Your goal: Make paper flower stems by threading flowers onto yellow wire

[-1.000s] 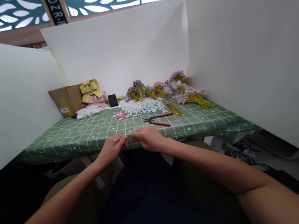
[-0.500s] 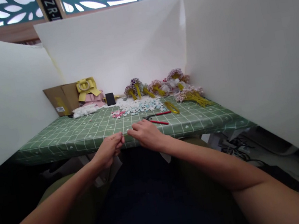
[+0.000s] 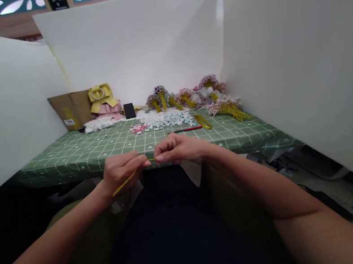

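My left hand pinches a thin yellow stem that slants down and left across the wrist. My right hand meets the stem's tip with thumb and forefinger pinched together; whether a small piece sits between those fingers is hidden. Both hands hover at the near edge of the green checked table. Behind the right hand lie red-handled pliers and a heap of small blue, white and pink blossoms.
Finished flower bunches with yellow stems line the back right. A loose bundle of yellow stems, a black phone, a cardboard box and yellow bows stand at the back. White boards wall in three sides.
Both hands rose slightly and came together again. The yellow stem now shows in my left hand, and my right fingers have closed on its tip.
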Motion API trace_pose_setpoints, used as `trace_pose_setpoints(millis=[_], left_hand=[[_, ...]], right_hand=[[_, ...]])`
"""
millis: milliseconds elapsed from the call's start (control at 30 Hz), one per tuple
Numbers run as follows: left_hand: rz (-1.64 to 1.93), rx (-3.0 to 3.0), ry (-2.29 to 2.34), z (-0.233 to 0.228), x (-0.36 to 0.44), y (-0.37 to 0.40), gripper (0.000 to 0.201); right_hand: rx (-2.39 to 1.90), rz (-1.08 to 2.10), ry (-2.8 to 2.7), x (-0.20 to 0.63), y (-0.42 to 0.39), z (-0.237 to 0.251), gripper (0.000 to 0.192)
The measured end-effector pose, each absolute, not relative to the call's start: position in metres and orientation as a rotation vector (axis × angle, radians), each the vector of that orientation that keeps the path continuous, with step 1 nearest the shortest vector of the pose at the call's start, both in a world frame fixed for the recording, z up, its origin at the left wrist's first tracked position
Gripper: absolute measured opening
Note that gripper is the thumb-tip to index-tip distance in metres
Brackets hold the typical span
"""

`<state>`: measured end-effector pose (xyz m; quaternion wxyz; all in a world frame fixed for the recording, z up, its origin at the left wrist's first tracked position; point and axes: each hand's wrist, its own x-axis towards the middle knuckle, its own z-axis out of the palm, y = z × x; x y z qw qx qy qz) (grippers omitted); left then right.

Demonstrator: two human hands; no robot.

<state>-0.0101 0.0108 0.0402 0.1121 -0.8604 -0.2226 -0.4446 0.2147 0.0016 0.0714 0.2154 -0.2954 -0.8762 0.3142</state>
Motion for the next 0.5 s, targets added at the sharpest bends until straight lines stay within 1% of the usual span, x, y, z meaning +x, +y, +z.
trace_pose_setpoints(millis=[33, 100, 133, 200, 267, 333, 400, 433, 500], left_hand=[[-1.321, -2.601, -0.797, 0.036, -0.008, 0.014, 0.026], [-1.386, -2.826, -1.255, 0.025, -0.002, 0.021, 0.037], [-1.447, -2.948, -1.520, 0.019, 0.001, 0.025, 0.041], [-1.619, -3.108, -2.001, 0.011, 0.004, 0.031, 0.041], [-1.799, -3.211, -2.226, 0.009, 0.005, 0.034, 0.038], [-1.806, -3.285, -2.247, 0.011, 0.005, 0.034, 0.037], [-1.606, -3.298, -2.107, 0.016, 0.004, 0.032, 0.038], [-1.507, -3.261, -1.957, 0.019, 0.003, 0.031, 0.039], [-1.394, -3.095, -1.576, 0.027, 0.000, 0.025, 0.039]], right_hand=[[-0.915, 0.699, -2.422, 0.213, 0.005, 0.065, 0.026], [-1.158, 0.168, -2.343, 0.207, 0.011, 0.050, 0.021], [-1.204, -0.084, -2.367, 0.203, 0.014, 0.043, 0.019], [-1.142, -0.488, -2.455, 0.198, 0.016, 0.034, 0.021], [-1.062, -0.697, -2.512, 0.196, 0.015, 0.031, 0.025], [-1.068, -0.716, -2.520, 0.196, 0.014, 0.030, 0.026], [-1.116, -0.569, -2.514, 0.197, 0.014, 0.029, 0.023], [-1.136, -0.433, -2.488, 0.198, 0.015, 0.030, 0.021], [-1.115, -0.031, -2.408, 0.202, 0.016, 0.035, 0.020]])
